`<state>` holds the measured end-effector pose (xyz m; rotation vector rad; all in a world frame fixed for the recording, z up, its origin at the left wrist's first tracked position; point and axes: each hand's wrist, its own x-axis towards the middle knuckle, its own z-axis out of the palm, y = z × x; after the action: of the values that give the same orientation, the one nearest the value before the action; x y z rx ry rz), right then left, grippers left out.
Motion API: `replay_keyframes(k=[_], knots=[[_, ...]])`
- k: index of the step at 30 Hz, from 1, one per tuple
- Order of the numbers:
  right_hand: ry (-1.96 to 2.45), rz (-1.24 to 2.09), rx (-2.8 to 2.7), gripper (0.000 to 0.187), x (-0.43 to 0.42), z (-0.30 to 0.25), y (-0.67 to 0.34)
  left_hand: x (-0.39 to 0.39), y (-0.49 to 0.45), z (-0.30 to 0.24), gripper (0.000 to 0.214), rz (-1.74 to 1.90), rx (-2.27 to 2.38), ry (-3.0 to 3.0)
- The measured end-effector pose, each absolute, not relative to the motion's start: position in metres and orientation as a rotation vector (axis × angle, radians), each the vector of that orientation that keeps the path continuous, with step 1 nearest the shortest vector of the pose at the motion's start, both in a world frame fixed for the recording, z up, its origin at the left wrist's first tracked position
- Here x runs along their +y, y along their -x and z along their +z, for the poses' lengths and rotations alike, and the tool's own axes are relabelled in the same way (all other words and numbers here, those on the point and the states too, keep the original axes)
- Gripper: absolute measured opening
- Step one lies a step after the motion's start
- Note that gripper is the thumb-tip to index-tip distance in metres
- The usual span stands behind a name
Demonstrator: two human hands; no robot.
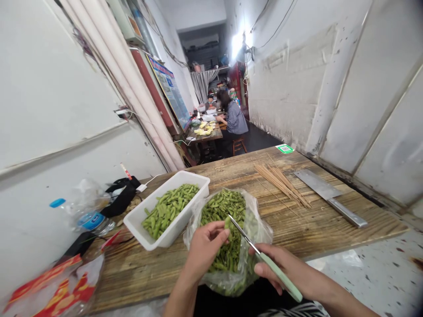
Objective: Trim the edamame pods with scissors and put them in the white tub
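My left hand pinches a green edamame pod above a clear plastic bag full of pods. In my right hand is a pair of scissors with pale green handles, and their blade tips reach the pod at my left fingertips. I cannot tell whether the blades touch it. Under both hands, the open bag rests at the table's near edge. Left of the bag stands a white plastic tub partly filled with edamame pods.
The wooden table also bears bamboo skewers, a cleaver and a QR-code card. At left are a water bottle, a black bag and a red-and-clear package. A person sits at a farther table.
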<state>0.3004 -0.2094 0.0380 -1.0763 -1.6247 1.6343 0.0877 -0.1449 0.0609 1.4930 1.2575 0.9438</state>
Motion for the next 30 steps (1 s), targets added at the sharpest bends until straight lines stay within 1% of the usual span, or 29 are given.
replay_keyframes(k=[10,13,20,25,30], knots=[[1.085,1.643,-1.602,0.046,-0.209,0.032,-0.296,-0.156,-0.094,0.069,0.024,0.896,1.271,-1.429],[1.106,1.606,-1.621,0.044,-0.21,0.031,-0.294,-0.158,-0.095,0.072,0.023,0.872,1.273,-1.417],[1.164,1.56,-1.685,0.042,-0.211,0.036,-0.297,-0.161,-0.093,0.077,0.023,0.812,1.249,-1.429],[1.157,1.609,-1.633,0.039,-0.21,0.037,-0.294,-0.162,-0.089,0.071,0.022,0.788,1.22,-1.407],[1.159,1.653,-1.568,0.044,-0.208,0.029,-0.291,-0.159,-0.087,0.06,0.027,0.889,1.196,-1.238]])
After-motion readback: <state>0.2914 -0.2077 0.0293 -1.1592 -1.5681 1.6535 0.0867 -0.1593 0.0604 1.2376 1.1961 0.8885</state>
